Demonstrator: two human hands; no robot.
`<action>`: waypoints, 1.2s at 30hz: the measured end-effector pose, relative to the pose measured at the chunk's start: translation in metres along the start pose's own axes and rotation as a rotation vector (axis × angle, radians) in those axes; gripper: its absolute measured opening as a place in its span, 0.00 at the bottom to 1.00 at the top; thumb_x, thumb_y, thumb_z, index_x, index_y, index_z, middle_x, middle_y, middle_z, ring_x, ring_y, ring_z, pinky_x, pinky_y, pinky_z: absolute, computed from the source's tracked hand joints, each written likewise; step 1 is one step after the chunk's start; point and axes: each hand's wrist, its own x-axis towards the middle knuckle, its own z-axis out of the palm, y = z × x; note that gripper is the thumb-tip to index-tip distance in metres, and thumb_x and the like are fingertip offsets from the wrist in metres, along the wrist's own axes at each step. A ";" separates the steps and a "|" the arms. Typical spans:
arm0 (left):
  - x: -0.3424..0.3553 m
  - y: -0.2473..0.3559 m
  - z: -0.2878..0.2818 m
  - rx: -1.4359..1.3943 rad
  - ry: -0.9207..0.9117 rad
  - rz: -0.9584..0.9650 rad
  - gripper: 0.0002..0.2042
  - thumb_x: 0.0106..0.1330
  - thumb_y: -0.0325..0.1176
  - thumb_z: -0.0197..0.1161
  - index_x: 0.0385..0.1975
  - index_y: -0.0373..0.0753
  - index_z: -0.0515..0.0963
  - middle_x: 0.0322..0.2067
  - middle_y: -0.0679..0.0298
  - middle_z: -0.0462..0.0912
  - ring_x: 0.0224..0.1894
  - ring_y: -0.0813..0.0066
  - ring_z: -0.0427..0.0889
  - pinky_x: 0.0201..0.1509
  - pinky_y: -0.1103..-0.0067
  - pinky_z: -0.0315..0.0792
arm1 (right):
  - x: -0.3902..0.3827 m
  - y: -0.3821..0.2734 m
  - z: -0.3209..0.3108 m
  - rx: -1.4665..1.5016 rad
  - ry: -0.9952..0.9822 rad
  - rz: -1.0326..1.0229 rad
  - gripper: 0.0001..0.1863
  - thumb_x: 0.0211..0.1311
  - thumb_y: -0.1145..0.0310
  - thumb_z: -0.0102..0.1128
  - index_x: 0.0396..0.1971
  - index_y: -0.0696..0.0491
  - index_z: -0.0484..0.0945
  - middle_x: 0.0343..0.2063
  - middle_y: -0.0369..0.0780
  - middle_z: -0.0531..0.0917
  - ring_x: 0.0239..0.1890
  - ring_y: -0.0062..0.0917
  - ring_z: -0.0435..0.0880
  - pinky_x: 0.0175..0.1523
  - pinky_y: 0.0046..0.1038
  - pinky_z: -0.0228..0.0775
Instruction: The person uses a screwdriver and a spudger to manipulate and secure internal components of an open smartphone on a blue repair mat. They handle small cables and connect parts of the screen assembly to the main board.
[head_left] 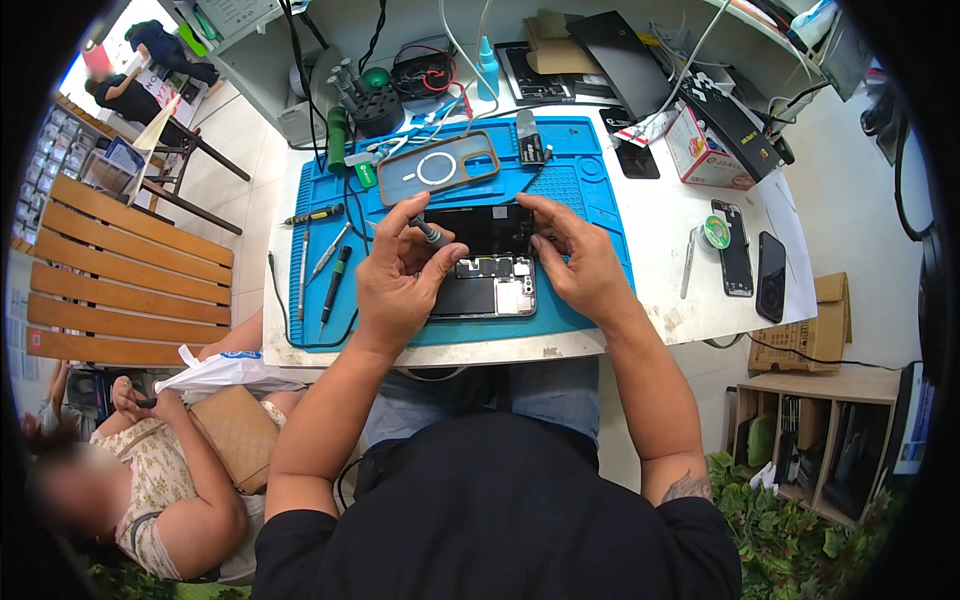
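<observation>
An opened phone point(468, 297) lies on the blue repair mat point(592, 215), its battery and circuit parts exposed. Beyond its body is the dark screen panel point(488, 228), raised at the far edge. My left hand point(398, 285) is closed around a small grey screwdriver point(428, 232), just left of the panel. With fingers and thumb, my right hand point(578, 262) grips the right edge of the screen panel. A clear phone case point(440, 172) with a brown rim lies behind the panel.
Left on the mat are a green-black screwdriver point(336, 285), tweezers point(328, 250) and a loose cable. Two phones point(733, 250) and a solder spool point(716, 232) lie right. A tool holder point(376, 108) and blue bottle point(487, 70) stand behind. A person point(185, 480) sits at left.
</observation>
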 end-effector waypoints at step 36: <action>-0.004 -0.007 0.004 0.001 -0.022 -0.039 0.31 0.77 0.17 0.70 0.74 0.39 0.62 0.47 0.52 0.91 0.45 0.71 0.94 0.52 0.74 0.91 | 0.000 0.004 0.001 0.025 -0.004 0.019 0.29 0.73 0.85 0.62 0.72 0.53 0.80 0.55 0.49 0.91 0.54 0.38 0.94 0.58 0.36 0.88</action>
